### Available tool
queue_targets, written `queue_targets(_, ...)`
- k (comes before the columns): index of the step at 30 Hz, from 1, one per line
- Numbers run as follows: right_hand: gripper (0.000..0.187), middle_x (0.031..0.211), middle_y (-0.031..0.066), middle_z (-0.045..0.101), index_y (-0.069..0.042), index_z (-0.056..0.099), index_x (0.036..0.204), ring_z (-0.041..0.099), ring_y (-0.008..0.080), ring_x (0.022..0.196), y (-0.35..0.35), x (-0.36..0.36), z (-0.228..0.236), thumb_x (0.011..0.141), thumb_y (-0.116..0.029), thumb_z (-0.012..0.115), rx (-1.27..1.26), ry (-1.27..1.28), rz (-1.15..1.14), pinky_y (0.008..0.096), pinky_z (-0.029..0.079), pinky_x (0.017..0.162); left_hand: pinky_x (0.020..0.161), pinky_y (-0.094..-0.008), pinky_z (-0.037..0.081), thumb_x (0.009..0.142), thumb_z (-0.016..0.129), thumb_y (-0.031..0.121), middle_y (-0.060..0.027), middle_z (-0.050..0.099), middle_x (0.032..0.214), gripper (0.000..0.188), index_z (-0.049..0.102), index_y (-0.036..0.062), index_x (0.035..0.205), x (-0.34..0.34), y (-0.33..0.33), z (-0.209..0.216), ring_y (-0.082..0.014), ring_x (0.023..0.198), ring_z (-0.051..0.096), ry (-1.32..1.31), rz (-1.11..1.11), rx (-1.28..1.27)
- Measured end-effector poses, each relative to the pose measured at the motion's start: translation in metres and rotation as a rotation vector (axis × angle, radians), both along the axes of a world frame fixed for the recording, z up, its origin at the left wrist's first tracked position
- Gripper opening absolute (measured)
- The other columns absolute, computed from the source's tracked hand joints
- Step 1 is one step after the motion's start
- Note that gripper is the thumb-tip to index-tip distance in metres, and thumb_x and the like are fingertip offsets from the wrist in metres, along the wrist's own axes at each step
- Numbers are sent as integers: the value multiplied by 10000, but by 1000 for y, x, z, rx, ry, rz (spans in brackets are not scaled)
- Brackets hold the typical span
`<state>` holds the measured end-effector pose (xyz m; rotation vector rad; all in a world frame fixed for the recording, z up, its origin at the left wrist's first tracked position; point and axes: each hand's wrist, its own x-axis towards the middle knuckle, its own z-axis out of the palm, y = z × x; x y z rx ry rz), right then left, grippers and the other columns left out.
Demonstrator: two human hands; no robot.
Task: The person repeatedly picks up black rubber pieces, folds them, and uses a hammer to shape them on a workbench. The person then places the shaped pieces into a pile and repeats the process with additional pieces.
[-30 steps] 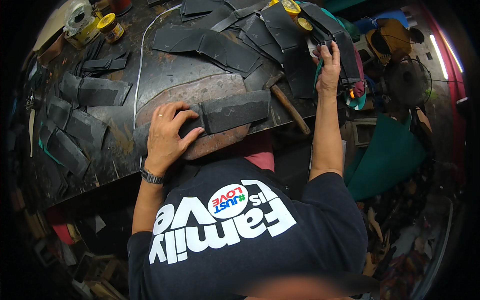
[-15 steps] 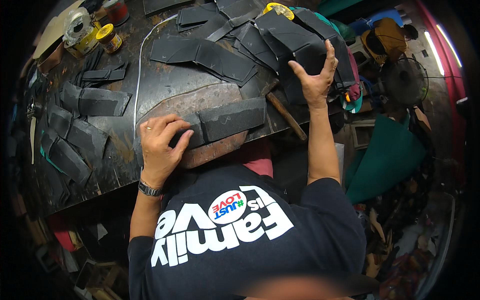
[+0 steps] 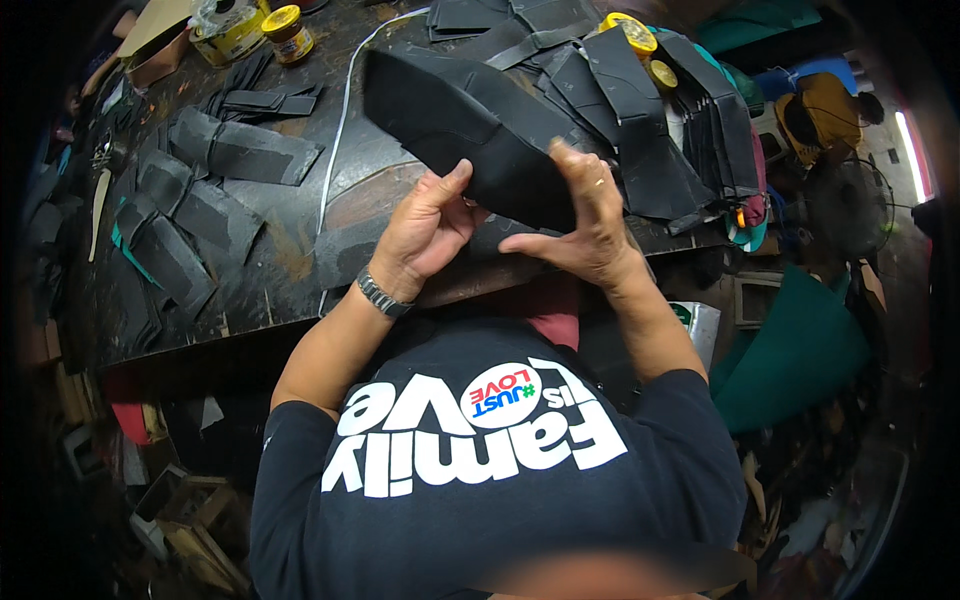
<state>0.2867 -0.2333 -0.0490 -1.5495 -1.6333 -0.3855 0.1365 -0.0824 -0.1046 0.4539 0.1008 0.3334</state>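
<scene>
A black leather-like cut piece (image 3: 465, 125), with a seam across its middle, is held up at a tilt above the table. My left hand (image 3: 430, 225) grips its lower edge, thumb on the near face and the other fingers partly hidden. At the piece's right end, my right hand (image 3: 590, 220) curls its fingers over the edge, its thumb standing lower down. Beneath both hands, a dark strip (image 3: 345, 255) with a grey, rough surface lies across a worn brown board (image 3: 375, 190); the held piece and my hands cover much of both.
Similar grey-faced strips (image 3: 250, 150) lie overlapping on the dark table (image 3: 270, 270) at the left. Stacked black pieces (image 3: 640, 130) sit at the right. A yellow-lidded jar (image 3: 288, 35) stands at the back left, and a white cord (image 3: 345, 120) crosses the tabletop. Green sheeting (image 3: 800, 350) hangs beyond the right side.
My right hand has come from the right-hand stack toward the middle with a black piece. My left hand has left the strip and now grips this piece. The view has shifted a little.
</scene>
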Motion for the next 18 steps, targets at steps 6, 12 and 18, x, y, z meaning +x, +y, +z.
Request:
queue_targets(6, 680, 983, 109, 660, -45, 579, 1408, 614, 225, 858, -14, 54, 10, 813, -221, 858, -60, 333, -276, 347, 522, 802, 1099, -436, 426, 1043, 608, 312, -66, 669, 1332, 330, 623, 127, 1316, -18, -1, -26, -236, 1248, 606, -116, -48, -171)
queue_targets(12, 1014, 1399, 241, 513, -190, 379, 1568, 479, 411, 1318, -12, 124, -24, 742, -534, 856, -409, -118, -843, 528, 401, 1079, 1107, -439, 408, 1054, 575, 354, -81, 663, 1342, 359, 632, 113, 1314, -32, 5, -33, -250, 1269, 585, -305, -108, -178)
queue_targets(18, 985, 1401, 287, 497, -222, 371, 1575, 465, 455, 1325, -15, 154, -58, 747, -448, 854, -354, -124, -899, 587, 362, 1088, 1085, -463, 444, 1052, 591, 316, -72, 692, 1276, 276, 666, 124, 1235, -41, 6, -31, -246, 1228, 610, -180, -43, -198)
